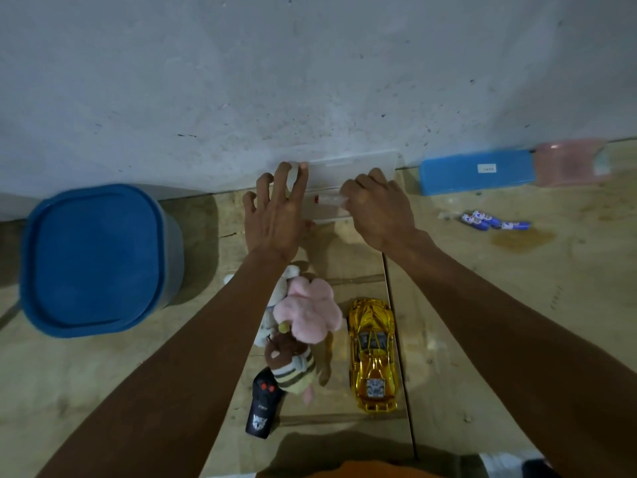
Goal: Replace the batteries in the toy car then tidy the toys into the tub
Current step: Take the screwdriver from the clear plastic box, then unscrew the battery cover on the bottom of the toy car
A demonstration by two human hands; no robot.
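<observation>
A gold toy car [372, 350] lies on the wooden table near me, with a black remote [262, 408] to its left. Between them are a pink plush [306, 312] and a brown striped plush [293, 363]. A clear plastic lid [351, 167] leans at the wall. My left hand [275, 215] spans its left end, fingers spread over the top edge and thumb at the lower edge. My right hand [379, 208] is curled at the right end, closed on a small clear piece with a red tip [327, 200]. Several blue-and-white batteries [496, 222] lie to the right.
A tub with a blue lid [96, 260] stands at the left by the wall. A flat blue case [475, 172] and a pink plastic item [572, 162] lie along the wall at the right. Faint clear plastic edges [344, 417] frame the toys.
</observation>
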